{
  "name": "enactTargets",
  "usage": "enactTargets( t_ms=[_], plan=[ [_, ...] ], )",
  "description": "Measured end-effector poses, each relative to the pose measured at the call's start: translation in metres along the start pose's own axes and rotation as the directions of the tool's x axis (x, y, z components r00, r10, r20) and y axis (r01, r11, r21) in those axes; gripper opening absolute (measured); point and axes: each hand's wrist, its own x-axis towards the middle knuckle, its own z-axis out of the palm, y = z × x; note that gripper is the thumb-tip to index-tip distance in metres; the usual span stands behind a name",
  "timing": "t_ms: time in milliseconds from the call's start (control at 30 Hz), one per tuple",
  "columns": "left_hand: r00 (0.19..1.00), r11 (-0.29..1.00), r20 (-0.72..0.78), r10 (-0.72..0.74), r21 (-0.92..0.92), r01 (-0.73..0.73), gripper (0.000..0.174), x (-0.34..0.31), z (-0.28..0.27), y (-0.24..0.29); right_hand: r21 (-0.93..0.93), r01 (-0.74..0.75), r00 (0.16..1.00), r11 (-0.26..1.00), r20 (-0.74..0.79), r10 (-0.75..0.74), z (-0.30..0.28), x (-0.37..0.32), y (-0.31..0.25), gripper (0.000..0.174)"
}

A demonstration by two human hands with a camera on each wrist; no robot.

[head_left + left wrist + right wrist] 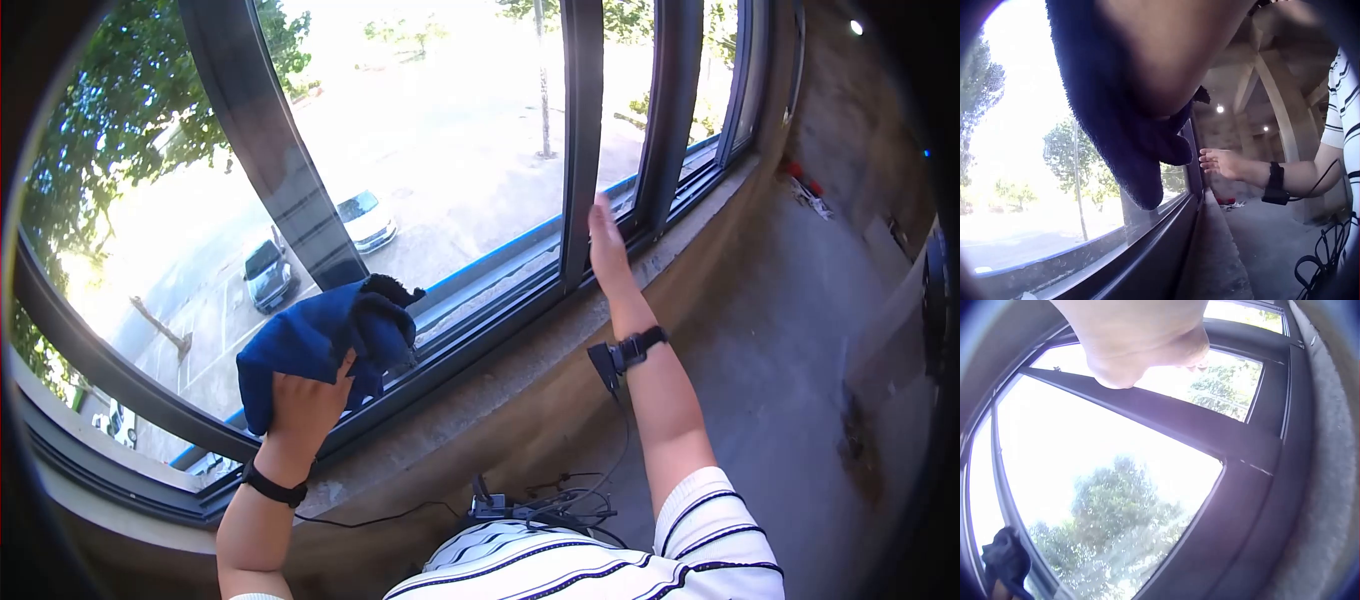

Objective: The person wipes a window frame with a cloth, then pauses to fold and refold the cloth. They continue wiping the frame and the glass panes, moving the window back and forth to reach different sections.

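Note:
A dark blue towel (300,335) is bunched in my left hand (310,405), its folds covering most of the fingers. The thumb lies along the towel's near side. Hand and towel are up at the window, overlapping the lower end of an upright bar (265,150) in the head view. From the left wrist, the fuzzy towel (1110,144) hangs down over the window's bottom rail. My right hand (606,245) is raised beside another upright bar (583,140) farther along, fingers straight and holding nothing. In the left wrist view its fingertips point toward the frame.
A rough concrete sill (480,390) runs below the dark window frame. Black cables and a small box (490,505) lie near my body, and a cord leads to each wrist. Red and white items (808,188) lie farther off by the wall. Outside are parked cars (267,270) and trees.

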Motion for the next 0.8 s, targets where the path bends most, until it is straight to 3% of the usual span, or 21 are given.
enactTargets(
  t_ms=[33,67,133,200,267,333,433,467,533,600,667,733,767,800],
  plan=[
    [0.999,1.000,0.044,-0.007,-0.023,0.008,0.034,0.000,-0.003,-0.003,0.116,-0.114,0.986,0.987,0.139,0.097,0.007,0.002,-0.004,0.045],
    [0.999,1.000,0.045,-0.008,-0.024,0.009,0.034,-0.001,-0.006,-0.005,0.078,-0.156,0.987,0.985,0.042,0.153,0.018,-0.006,-0.010,0.042],
    [0.992,0.989,-0.018,-0.124,0.074,0.125,0.030,-0.001,-0.013,-0.010,0.056,-0.183,0.982,0.982,0.052,0.180,0.021,-0.006,-0.007,0.041],
    [0.984,0.980,-0.016,-0.175,0.091,0.176,0.030,-0.004,-0.017,-0.021,-0.054,-0.049,0.997,0.997,-0.068,0.045,0.029,-0.010,-0.011,0.044],
    [0.948,0.942,0.034,-0.318,0.126,0.311,0.032,-0.003,-0.030,-0.029,-0.138,-0.023,0.998,0.990,-0.064,0.015,0.032,-0.016,-0.016,0.045],
    [0.937,0.924,0.050,-0.345,0.193,0.330,0.038,-0.003,-0.039,-0.036,-0.169,0.023,0.999,0.985,-0.024,-0.027,0.033,-0.023,-0.028,0.046],
    [0.931,0.911,-0.156,-0.330,0.208,0.357,0.046,0.017,-0.061,-0.045,-0.135,0.050,0.997,0.990,0.061,-0.042,0.033,-0.034,-0.043,0.043],
    [0.927,0.903,-0.153,-0.342,0.220,0.369,0.046,0.025,-0.068,-0.052,-0.088,0.065,0.993,0.994,0.100,-0.056,0.036,-0.036,-0.046,0.041],
    [0.819,0.805,-0.111,-0.563,0.153,0.573,0.047,0.040,-0.080,-0.069,-0.019,0.080,0.984,0.997,0.160,-0.076,0.044,-0.045,-0.058,0.040],
    [0.778,0.739,-0.270,-0.568,0.249,0.626,0.053,0.077,-0.095,-0.088,-0.027,0.083,0.971,0.996,0.228,-0.075,0.049,-0.054,-0.072,0.040],
    [0.767,0.790,-0.564,-0.306,0.299,0.535,0.057,0.117,-0.104,-0.109,-0.007,0.097,0.966,0.995,0.242,-0.093,0.058,-0.062,-0.084,0.044],
    [0.719,0.789,-0.673,-0.172,0.343,0.510,0.054,0.157,-0.113,-0.092,0.057,0.072,0.948,0.996,0.305,-0.086,0.062,-0.068,-0.101,0.044],
    [0.726,0.797,-0.666,-0.173,0.339,0.501,0.054,0.161,-0.109,-0.081,0.018,0.028,0.931,0.999,0.362,-0.033,0.061,-0.070,-0.111,0.044],
    [0.789,0.788,-0.582,-0.198,0.384,0.481,0.052,0.165,-0.104,-0.071,-0.025,-0.015,0.911,1.000,0.411,0.024,0.059,-0.069,-0.125,0.044]
  ],
)
